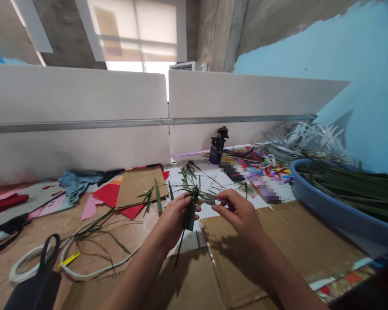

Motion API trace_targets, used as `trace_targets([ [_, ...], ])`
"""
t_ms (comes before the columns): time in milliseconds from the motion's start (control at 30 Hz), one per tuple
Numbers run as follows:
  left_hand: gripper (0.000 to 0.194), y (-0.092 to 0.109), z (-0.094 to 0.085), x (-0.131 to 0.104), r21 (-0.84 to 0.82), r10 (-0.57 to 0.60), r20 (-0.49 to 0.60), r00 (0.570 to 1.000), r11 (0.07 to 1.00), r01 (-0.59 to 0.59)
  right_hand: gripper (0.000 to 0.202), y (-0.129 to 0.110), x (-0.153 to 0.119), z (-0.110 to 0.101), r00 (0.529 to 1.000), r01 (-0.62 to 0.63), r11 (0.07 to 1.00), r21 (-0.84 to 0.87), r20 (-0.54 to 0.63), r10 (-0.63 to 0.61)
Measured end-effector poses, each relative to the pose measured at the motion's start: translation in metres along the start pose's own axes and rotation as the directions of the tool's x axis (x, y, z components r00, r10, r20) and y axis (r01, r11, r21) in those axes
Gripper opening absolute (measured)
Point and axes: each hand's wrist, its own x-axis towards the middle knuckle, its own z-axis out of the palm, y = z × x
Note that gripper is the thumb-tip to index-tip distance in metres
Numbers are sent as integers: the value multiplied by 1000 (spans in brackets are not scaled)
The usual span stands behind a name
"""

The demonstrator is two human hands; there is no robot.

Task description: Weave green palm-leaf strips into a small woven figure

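Note:
My left hand [177, 215] is closed around a bundle of green leaves [189, 213], held upright just above the table. A broad folded blade hangs below its fingers, with a thin dark stem pointing down, and short cut ends stick out at the top. To the right of it, my right hand [234, 209] pinches a flat grey-green strip [208, 198] between thumb and forefinger. The strip reaches over to the bundle; whether it is joined to it I cannot tell. Leaf scraps [189, 172] lie on the white surface behind my hands.
Flattened cardboard [261, 241] lies under my forearms. At right stands a blue basin [330, 215] of long leaves. A dark bottle [217, 148] with its lid up stands at the back. Tape [26, 263], a white cable [93, 275] and a black pouch [35, 288] lie left.

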Motion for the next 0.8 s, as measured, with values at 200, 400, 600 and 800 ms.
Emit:
trace_targets([
  [200, 31, -1, 2, -2, -25, -13, 27, 1000, 1000, 14, 11, -2, -1, 1, 997, 69, 996, -62, -35, -72],
  [400, 32, -1, 7, -4, -38, -5, 48, 999, 999, 6, 10, 2, -3, 3, 981, 152, 978, -144, -98, -167],
  [600, 36, 0, 10, -6, -54, -20, 15, 1000, 998, 21, 9, 4, -3, 4, 940, 273, 913, -304, -118, -320],
  [800, 36, -1, 13, -8, -5, -7, 58, 998, 1000, 8, 10, 5, -5, 6, 924, 289, 888, -357, -137, -356],
])
